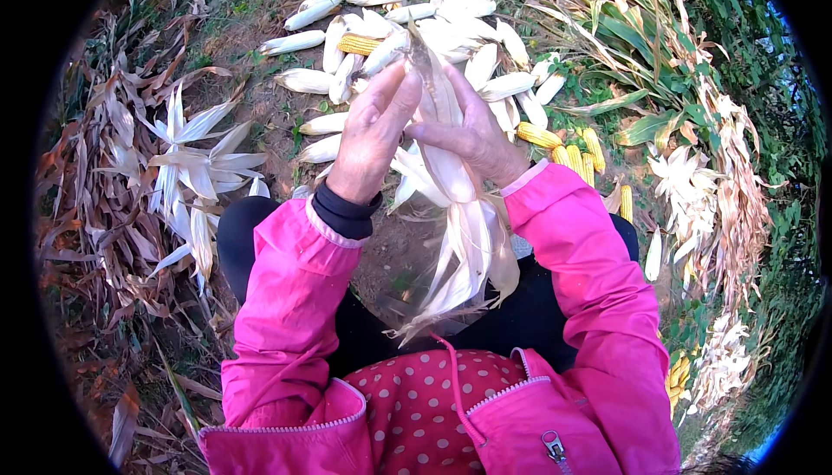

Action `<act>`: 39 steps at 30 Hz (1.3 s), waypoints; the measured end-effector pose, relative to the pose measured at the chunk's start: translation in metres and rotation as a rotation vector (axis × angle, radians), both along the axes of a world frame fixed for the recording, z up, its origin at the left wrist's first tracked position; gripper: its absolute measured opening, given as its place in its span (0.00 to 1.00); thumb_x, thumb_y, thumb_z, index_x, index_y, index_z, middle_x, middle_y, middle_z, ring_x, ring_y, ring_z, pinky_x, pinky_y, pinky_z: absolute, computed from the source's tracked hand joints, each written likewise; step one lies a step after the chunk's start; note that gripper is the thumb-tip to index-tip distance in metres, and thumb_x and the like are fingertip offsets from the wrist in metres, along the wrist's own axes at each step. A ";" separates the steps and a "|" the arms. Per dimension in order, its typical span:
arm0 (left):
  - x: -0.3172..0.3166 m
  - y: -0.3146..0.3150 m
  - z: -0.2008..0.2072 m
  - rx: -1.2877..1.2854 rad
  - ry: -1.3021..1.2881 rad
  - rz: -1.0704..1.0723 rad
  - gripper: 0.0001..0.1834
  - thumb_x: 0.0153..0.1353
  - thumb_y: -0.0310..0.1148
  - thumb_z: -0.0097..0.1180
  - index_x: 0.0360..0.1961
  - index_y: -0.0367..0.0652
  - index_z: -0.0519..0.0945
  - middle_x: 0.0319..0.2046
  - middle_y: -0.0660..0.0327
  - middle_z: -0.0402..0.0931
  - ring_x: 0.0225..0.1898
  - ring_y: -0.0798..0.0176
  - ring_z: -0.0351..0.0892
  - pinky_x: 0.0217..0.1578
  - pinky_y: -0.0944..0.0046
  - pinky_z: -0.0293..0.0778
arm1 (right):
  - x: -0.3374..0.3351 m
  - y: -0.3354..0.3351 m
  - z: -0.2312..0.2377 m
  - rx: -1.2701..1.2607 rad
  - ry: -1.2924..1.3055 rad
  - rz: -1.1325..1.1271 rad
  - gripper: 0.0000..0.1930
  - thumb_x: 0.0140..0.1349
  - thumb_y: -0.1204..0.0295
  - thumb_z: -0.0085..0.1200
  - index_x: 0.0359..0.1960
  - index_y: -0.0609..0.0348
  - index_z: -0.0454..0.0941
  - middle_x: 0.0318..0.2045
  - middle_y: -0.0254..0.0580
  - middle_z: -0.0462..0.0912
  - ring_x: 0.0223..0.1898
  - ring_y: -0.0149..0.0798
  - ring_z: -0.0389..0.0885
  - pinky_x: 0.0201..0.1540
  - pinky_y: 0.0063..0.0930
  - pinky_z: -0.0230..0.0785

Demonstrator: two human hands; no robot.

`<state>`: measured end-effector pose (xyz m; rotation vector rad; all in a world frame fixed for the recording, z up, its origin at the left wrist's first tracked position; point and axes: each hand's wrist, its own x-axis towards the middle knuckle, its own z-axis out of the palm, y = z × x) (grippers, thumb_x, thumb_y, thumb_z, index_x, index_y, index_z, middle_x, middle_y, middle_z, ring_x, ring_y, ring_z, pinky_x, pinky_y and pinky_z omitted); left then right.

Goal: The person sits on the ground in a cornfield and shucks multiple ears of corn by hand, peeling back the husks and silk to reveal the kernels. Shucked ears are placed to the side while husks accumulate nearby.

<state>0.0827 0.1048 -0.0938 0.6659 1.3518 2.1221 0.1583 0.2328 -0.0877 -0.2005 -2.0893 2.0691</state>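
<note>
A corn ear in pale husk point(440, 107) is upright before me, its brownish tip pointing away. Loosened husk leaves point(468, 245) hang from its near end over my lap. My right hand point(477, 133) grips the ear, thumb laid across the husk and fingers along its far right side. My left hand point(371, 133) is at the ear's left side near the tip, fingers stretched and partly hidden; whether it presses on the husk is hard to see.
Beyond my hands lies a pile of husked-over white ears point(451, 29) with one bare yellow cob point(358, 44). Several yellow cobs point(576, 159) lie to the right. Dry husks point(195, 163) heap at left; corn stalks point(607, 24) and green plants stand far right.
</note>
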 end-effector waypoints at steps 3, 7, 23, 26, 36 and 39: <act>0.003 0.000 -0.003 0.111 -0.150 -0.011 0.18 0.70 0.41 0.43 0.48 0.36 0.73 0.40 0.60 0.75 0.42 0.68 0.75 0.46 0.66 0.71 | 0.002 -0.015 -0.003 -0.093 -0.003 0.128 0.46 0.45 0.67 0.70 0.63 0.64 0.52 0.52 0.47 0.71 0.53 0.37 0.72 0.55 0.31 0.66; -0.005 -0.003 -0.010 0.250 -0.215 0.021 0.13 0.69 0.37 0.43 0.36 0.38 0.73 0.32 0.59 0.75 0.36 0.63 0.77 0.41 0.60 0.75 | 0.006 -0.009 -0.013 -0.180 -0.242 0.126 0.48 0.46 0.68 0.69 0.67 0.61 0.51 0.55 0.44 0.70 0.56 0.36 0.69 0.59 0.32 0.61; -0.039 -0.023 -0.047 0.565 -0.687 -0.628 0.16 0.68 0.37 0.42 0.47 0.35 0.71 0.44 0.51 0.75 0.44 0.55 0.78 0.47 0.55 0.75 | 0.022 -0.001 -0.002 0.349 -0.101 0.401 0.30 0.40 0.64 0.69 0.45 0.68 0.75 0.34 0.42 0.82 0.35 0.30 0.78 0.42 0.24 0.70; -0.034 -0.027 -0.060 0.441 -0.709 -0.367 0.16 0.69 0.36 0.41 0.50 0.35 0.70 0.46 0.51 0.74 0.47 0.56 0.77 0.50 0.54 0.74 | 0.024 -0.008 -0.003 0.152 -0.112 0.366 0.30 0.40 0.62 0.70 0.44 0.69 0.76 0.34 0.39 0.81 0.35 0.29 0.78 0.42 0.24 0.69; -0.023 0.012 -0.075 0.638 -0.898 -0.044 0.19 0.69 0.32 0.36 0.55 0.30 0.65 0.52 0.44 0.70 0.54 0.47 0.70 0.60 0.48 0.63 | -0.001 -0.042 -0.035 -0.310 0.214 -0.161 0.32 0.54 0.62 0.63 0.55 0.68 0.64 0.48 0.46 0.73 0.51 0.35 0.72 0.56 0.31 0.63; -0.024 0.012 -0.081 0.712 -0.848 -0.097 0.11 0.66 0.30 0.40 0.42 0.32 0.69 0.40 0.50 0.73 0.45 0.52 0.72 0.56 0.50 0.66 | -0.002 -0.029 -0.025 -0.298 0.188 -0.168 0.26 0.60 0.63 0.58 0.54 0.67 0.66 0.47 0.41 0.76 0.47 0.29 0.74 0.51 0.24 0.67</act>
